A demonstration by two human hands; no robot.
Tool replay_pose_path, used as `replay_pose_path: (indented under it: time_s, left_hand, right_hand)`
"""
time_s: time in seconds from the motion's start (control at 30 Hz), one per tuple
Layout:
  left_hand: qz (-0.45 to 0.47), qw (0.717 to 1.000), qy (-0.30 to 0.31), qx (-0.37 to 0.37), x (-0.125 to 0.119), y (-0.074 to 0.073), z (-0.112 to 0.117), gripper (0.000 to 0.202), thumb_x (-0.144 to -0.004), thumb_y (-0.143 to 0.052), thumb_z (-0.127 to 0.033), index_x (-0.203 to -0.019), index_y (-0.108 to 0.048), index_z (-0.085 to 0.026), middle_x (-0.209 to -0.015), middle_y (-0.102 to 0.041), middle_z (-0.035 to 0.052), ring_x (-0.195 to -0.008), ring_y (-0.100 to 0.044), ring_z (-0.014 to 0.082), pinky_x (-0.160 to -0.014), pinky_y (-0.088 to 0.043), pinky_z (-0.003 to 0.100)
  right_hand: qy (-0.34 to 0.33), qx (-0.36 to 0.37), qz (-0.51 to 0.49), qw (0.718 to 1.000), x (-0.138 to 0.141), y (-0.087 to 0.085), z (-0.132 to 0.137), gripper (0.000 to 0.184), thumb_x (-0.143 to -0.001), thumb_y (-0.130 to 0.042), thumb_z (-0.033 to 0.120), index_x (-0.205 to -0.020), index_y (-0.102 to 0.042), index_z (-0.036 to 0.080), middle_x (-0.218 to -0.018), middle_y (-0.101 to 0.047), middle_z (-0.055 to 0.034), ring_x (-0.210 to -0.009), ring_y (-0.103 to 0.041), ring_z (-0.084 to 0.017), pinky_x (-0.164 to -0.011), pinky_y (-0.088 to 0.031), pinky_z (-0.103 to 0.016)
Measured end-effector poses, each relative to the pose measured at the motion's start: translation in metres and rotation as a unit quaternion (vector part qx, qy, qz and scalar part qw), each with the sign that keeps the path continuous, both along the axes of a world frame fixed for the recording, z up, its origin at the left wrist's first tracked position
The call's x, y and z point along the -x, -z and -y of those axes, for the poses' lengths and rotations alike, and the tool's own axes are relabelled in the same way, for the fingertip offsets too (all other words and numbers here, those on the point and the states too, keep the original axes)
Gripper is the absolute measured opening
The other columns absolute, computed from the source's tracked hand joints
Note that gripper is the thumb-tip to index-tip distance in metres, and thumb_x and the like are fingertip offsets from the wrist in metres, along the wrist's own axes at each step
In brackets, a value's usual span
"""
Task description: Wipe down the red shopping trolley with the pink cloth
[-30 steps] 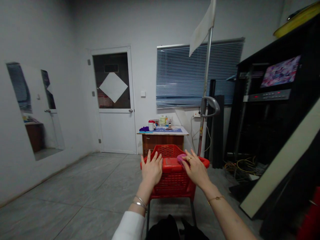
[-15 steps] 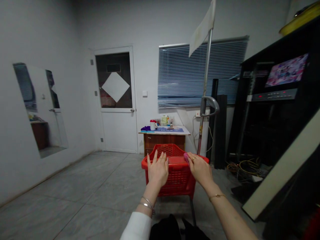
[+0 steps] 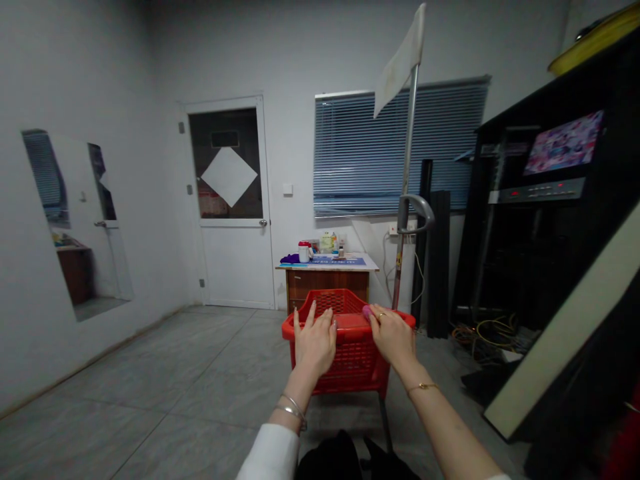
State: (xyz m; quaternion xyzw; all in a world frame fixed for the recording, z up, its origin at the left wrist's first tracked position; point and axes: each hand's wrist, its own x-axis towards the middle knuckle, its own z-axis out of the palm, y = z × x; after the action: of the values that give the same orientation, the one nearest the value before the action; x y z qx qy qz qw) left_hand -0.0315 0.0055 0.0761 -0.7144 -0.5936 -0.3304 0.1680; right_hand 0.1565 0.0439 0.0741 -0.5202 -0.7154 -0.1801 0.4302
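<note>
Head view, the only one.

- Both hands are out ahead on a red basket cart [image 3: 356,368] that stands on the grey tiled floor [image 3: 165,400], in front of a wooden desk [image 3: 325,283].
- Left hand [image 3: 316,341]: it lies flat on the cart's near rim with the fingers spread. Its grip is wide and closes on nothing. There are bangles at the wrist, and a white sleeve [image 3: 270,455] is cut off by the lower edge.
- Right hand [image 3: 395,337]: it rests on the same rim, further right. A pink object [image 3: 367,311] shows only as a sliver at its fingertips, on the rim. The hand hides the rest, so we cannot tell what it is, nor whether the grip has closed on it or merely touches it.
- Our forearms hide the cart's legs, apart from one thin strut. We cannot make out any wheels.
- A metal pole [image 3: 407,147] rises from the cart's far right corner and carries a white flag [image 3: 400,63] and a grey loop handle [image 3: 419,208]. The right hand hides its foot.
- The desk top holds a white cup with a red lid [image 3: 303,251], something purple [image 3: 289,258] and small bottles too far off to read.
- Behind are a white door [image 3: 235,260] and blue blinds [image 3: 360,153].
- To the right, a black cabinet [image 3: 525,267] with a lit screen [image 3: 564,142] is cut off at the frame edge. Tangled cables [image 3: 483,330] lie at its foot in shadow.
- A dark mass [image 3: 350,460] at the bottom edge is too dim to make out.
</note>
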Motion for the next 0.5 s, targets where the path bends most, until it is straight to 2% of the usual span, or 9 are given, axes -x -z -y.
replay_pose_path:
  time_s: [0.13, 0.2, 0.3, 0.4, 0.5]
  left_hand:
    - [-0.007, 1.0, -0.002, -0.012, 0.003, 0.005, -0.001, 0.045, -0.101, -0.028, -0.037, -0.14, -0.051, -0.029, -0.139, -0.059, 0.0018, -0.147, -0.026, 0.0238, -0.12, 0.001, 0.063]
    - [-0.01, 1.0, -0.019, -0.015, 0.004, 0.01, -0.002, 0.045, -0.101, -0.029, -0.038, -0.14, -0.05, -0.031, -0.142, -0.055, 0.0013, -0.148, -0.023, 0.0255, -0.119, 0.003, 0.065]
    - [0.006, 0.998, -0.056, -0.018, 0.001, 0.02, -0.004, 0.044, -0.101, -0.032, -0.04, -0.141, -0.048, -0.034, -0.148, -0.049, -0.0007, -0.149, -0.019, 0.0274, -0.117, 0.004, 0.068]
    - [0.01, 0.998, -0.053, -0.025, -0.008, 0.025, -0.003, 0.045, -0.1, -0.032, -0.039, -0.144, -0.045, -0.035, -0.15, -0.046, -0.0019, -0.15, -0.018, 0.0265, -0.118, 0.002, 0.066]
    - [0.017, 0.999, -0.037, -0.024, -0.015, 0.026, -0.002, 0.046, -0.101, -0.03, -0.039, -0.146, -0.042, -0.036, -0.151, -0.045, -0.0018, -0.15, -0.018, 0.0252, -0.119, 0.001, 0.064]
  right_hand:
    - [-0.037, -0.037, 0.031, 0.998, 0.043, 0.002, 0.014, 0.033, -0.097, -0.046, 0.026, -0.118, -0.069, 0.019, -0.125, -0.067, -0.0099, -0.116, -0.062, -0.023, -0.103, -0.046, -0.039]
    - [-0.067, -0.047, 0.037, 0.996, 0.051, 0.004, 0.016, 0.033, -0.096, -0.046, 0.027, -0.119, -0.069, 0.02, -0.126, -0.067, -0.0088, -0.117, -0.062, -0.023, -0.104, -0.046, -0.04]
    - [-0.078, -0.028, 0.012, 0.997, 0.027, 0.004, 0.008, 0.033, -0.097, -0.045, 0.029, -0.118, -0.069, 0.023, -0.123, -0.069, -0.0061, -0.114, -0.064, -0.021, -0.101, -0.049, -0.038]
    - [-0.026, 0.001, -0.044, 0.999, -0.002, 0.001, -0.003, 0.033, -0.097, -0.043, 0.033, -0.112, -0.072, 0.025, -0.114, -0.073, -0.0047, -0.106, -0.068, -0.02, -0.093, -0.053, -0.035]
    - [0.006, -0.017, -0.036, 0.999, 0.008, 0.001, -0.001, 0.033, -0.097, -0.043, 0.032, -0.109, -0.073, 0.023, -0.115, -0.072, -0.0078, -0.106, -0.067, -0.021, -0.095, -0.051, -0.036]
